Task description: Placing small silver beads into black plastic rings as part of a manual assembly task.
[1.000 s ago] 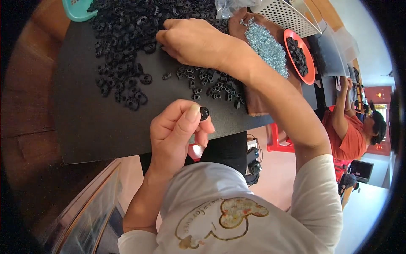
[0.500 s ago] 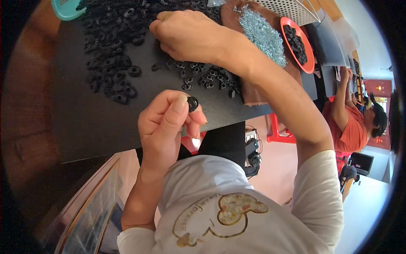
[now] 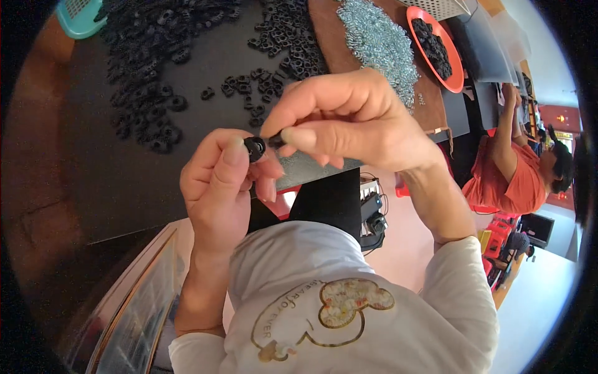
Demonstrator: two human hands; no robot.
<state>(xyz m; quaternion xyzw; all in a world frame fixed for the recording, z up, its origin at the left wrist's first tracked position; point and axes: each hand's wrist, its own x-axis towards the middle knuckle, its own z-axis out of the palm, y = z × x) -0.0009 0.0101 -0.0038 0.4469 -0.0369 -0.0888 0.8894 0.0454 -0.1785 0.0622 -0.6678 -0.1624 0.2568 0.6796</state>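
Head: my right hand [image 3: 367,128] has neared my left [image 3: 215,177], both pinching small black pieces [image 3: 254,149]. Two o'clock's round red plate [image 3: 457,76] holds black bits [image 3: 430,48].

Teal basket [image 3: 80,32] top L; co-worker [image 3: 514,177] in orange, R; perf. basket [image 3: 439,9] nr top.

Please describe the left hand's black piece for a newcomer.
Over the dark tabletop is the person's left hand. Its fingers hold the round black piece, separate from the loose black heaps and left of the piece in the right hand.
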